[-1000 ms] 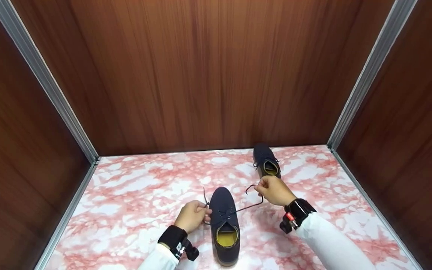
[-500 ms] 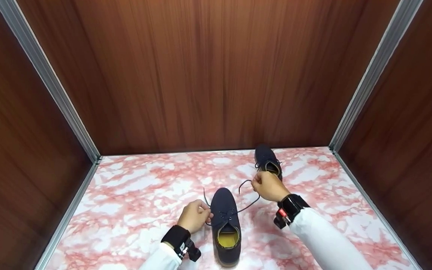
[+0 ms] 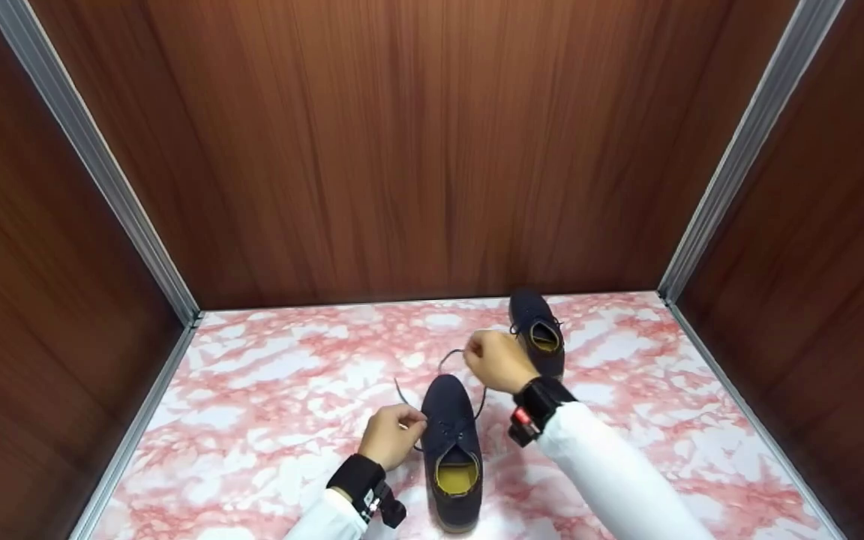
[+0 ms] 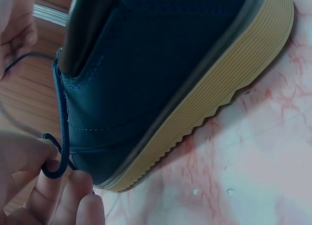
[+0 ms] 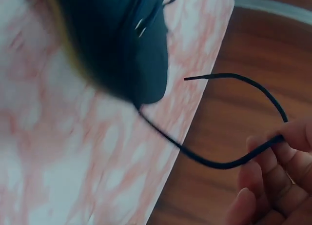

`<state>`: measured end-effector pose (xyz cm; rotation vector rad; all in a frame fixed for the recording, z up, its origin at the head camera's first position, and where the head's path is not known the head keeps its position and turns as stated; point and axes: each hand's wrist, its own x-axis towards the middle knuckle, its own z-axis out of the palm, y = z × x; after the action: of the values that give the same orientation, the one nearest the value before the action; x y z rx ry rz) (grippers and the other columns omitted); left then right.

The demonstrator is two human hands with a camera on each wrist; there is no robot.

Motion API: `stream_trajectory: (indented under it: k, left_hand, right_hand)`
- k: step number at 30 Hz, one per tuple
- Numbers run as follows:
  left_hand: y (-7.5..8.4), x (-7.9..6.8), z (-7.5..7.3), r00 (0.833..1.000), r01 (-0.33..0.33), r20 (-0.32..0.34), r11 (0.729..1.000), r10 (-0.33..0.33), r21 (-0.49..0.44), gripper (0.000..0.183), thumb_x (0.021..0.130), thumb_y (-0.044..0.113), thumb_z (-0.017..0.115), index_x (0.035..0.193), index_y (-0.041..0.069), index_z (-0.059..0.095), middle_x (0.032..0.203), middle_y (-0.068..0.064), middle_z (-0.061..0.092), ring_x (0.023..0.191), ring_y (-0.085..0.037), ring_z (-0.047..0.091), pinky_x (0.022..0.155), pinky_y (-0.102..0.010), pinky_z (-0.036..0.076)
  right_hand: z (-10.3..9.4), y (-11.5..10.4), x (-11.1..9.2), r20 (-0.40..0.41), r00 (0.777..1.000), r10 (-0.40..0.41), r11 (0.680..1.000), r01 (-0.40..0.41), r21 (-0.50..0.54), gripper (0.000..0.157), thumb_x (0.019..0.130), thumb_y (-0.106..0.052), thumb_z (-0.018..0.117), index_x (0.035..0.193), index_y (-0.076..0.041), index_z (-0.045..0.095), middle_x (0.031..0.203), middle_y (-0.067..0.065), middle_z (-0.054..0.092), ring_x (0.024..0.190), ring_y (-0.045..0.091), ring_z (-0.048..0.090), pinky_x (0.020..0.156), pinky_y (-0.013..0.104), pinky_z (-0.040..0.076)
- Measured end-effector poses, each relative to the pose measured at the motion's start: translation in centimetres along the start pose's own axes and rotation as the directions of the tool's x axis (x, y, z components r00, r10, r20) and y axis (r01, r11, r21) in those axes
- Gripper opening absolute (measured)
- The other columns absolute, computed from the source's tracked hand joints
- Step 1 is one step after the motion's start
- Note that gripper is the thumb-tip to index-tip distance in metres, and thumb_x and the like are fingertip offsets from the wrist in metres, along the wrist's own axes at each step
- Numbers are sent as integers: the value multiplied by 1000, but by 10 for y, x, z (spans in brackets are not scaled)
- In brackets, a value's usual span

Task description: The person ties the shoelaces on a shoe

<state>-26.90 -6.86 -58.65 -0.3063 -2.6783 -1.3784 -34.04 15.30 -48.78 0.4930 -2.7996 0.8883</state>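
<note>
A dark navy shoe [image 3: 445, 397] with a yellow insole lies lengthwise before me, toe pointing away. At its left side, my left hand [image 3: 391, 435] pinches a shoelace [image 4: 62, 108], which makes a small loop at the thumb and forefinger in the left wrist view. Beyond the toe to the right, my right hand [image 3: 501, 362] is raised. Thumb and forefinger pinch the other shoelace [image 5: 214, 165], whose free tip curves back toward the shoe. That lace runs slackly from the eyelets up to the fingers.
A second navy shoe [image 3: 528, 306], its laces tied, stands at the back right near the wall, partly behind my right hand. Red-and-white marbled table surface [image 3: 274, 420] lies around the shoes. Brown wood-grain panels [image 3: 432, 150] with metal edge strips enclose three sides.
My right hand has moved left and away from me, bringing its shoelace toward the toe of the shoe. My left hand stays at the shoe's left side, almost still.
</note>
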Motion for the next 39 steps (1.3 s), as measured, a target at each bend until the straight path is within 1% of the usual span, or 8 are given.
stream_trajectory:
  k: [5, 8, 16, 21, 26, 30, 35, 39]
  left_hand:
    - [-3, -1, 1, 1000, 5, -13, 1000, -5, 3, 5, 90, 15, 77, 92, 14, 81, 88, 2, 80, 81, -11, 70, 72, -25, 55]
    - [-4, -2, -1, 1000, 6, -15, 1000, -6, 0, 5, 90, 16, 78, 92, 14, 82, 87, 3, 80, 81, -10, 69, 71, -25, 54]
    - [-2, -3, -2, 999, 23, -26, 1000, -24, -12, 5, 88, 15, 80, 91, 11, 82, 82, 0, 78, 76, -8, 65, 69, -24, 52]
    - [-2, 1, -2, 996, 78, -45, 995, -80, -63, 6, 87, 15, 81, 91, 11, 81, 78, -1, 75, 70, -6, 62, 66, -23, 51]
    - [-4, 5, -2, 988, 139, -46, 980, -147, -145, 11, 86, 16, 83, 90, 7, 79, 78, -4, 75, 67, -6, 62, 63, -23, 51]
    - [-5, 7, -2, 980, 185, -31, 956, -197, -226, 15, 86, 15, 83, 90, 2, 76, 78, -7, 76, 66, -6, 63, 63, -23, 53]
    - [-8, 11, -3, 960, 261, -15, 914, -279, -310, 17, 85, 16, 83, 90, 1, 76, 76, -5, 77, 64, -8, 67, 59, -23, 54]
    - [-10, 16, -4, 941, 322, 13, 883, -338, -340, 18, 86, 19, 83, 91, 3, 75, 72, -2, 76, 61, -9, 69, 54, -24, 54]
  right_hand:
    - [14, -14, -1, 81, 984, -161, 980, 150, 127, 11, 96, -14, 70, 98, -12, 80, 99, 5, 79, 89, 22, 69, 83, 38, 56]
    - [15, -10, -3, 75, 982, -176, 975, 163, 148, 13, 97, -14, 70, 103, -11, 81, 107, 9, 78, 97, 27, 70, 89, 41, 56]
    - [6, 20, -12, 35, 987, -154, 981, 148, 128, 8, 95, -12, 72, 91, -12, 79, 88, 3, 76, 76, 8, 60, 74, 26, 50]
    - [5, 29, -22, 108, 973, -205, 970, 187, 152, 8, 94, -9, 72, 90, -8, 79, 82, 2, 75, 71, 1, 53, 69, 20, 46]
    - [13, 27, -31, 259, 929, -264, 960, 227, 164, 10, 95, -11, 72, 96, -8, 81, 90, 2, 78, 80, 3, 60, 75, 22, 51]
    - [25, 24, -38, 332, 885, -327, 944, 289, 161, 10, 94, -11, 74, 99, -11, 83, 94, 3, 78, 87, 7, 62, 81, 22, 51]
    - [39, 17, -44, 407, 835, -370, 929, 331, 165, 15, 98, -14, 71, 104, -16, 84, 96, 5, 72, 88, 4, 51, 81, 19, 42]
    - [45, 14, -46, 501, 803, -322, 947, 271, 173, 18, 101, -20, 67, 106, -21, 84, 97, 1, 68, 89, 1, 41, 80, 16, 36]
